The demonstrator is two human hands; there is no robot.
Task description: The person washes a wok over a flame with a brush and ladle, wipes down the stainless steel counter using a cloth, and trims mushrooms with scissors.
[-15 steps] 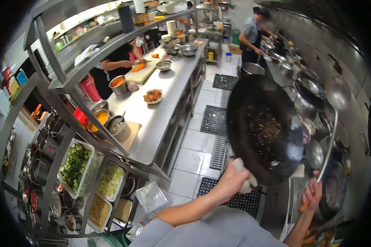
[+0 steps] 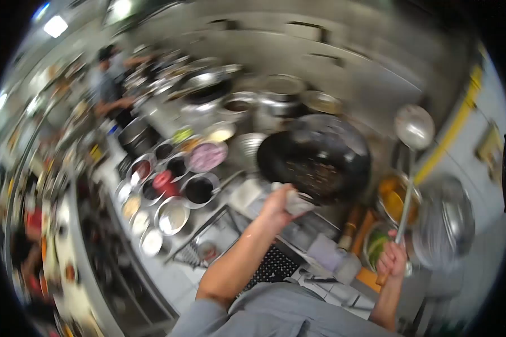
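My left hand (image 2: 276, 209) is closed round a pale cloth (image 2: 298, 205) at the near rim of a black wok (image 2: 351, 168). Small browned bits (image 2: 320, 175) lie in the bottom of the wok, which is tilted a little towards me. My right hand (image 2: 392, 259) is wrapped round the wooden-ended handle of a long metal ladle (image 2: 415, 127). The ladle stands upright, bowl at the top, to the right of the wok. A pot of orange liquid (image 2: 398, 197) is behind its handle.
Bowls of ingredients, one with pink contents (image 2: 207, 156), crowd the counter left of the wok. Large pots (image 2: 281, 90) stand along the back. Metal strainers (image 2: 444, 224) are at the right. A co-worker (image 2: 109, 84) stands at the far left. Much is blurred.
The view has swung right, from the aisle and prep table to the stove. The wok, steeply tipped before, is now flatter and over the stove area. Both hands keep their hold.
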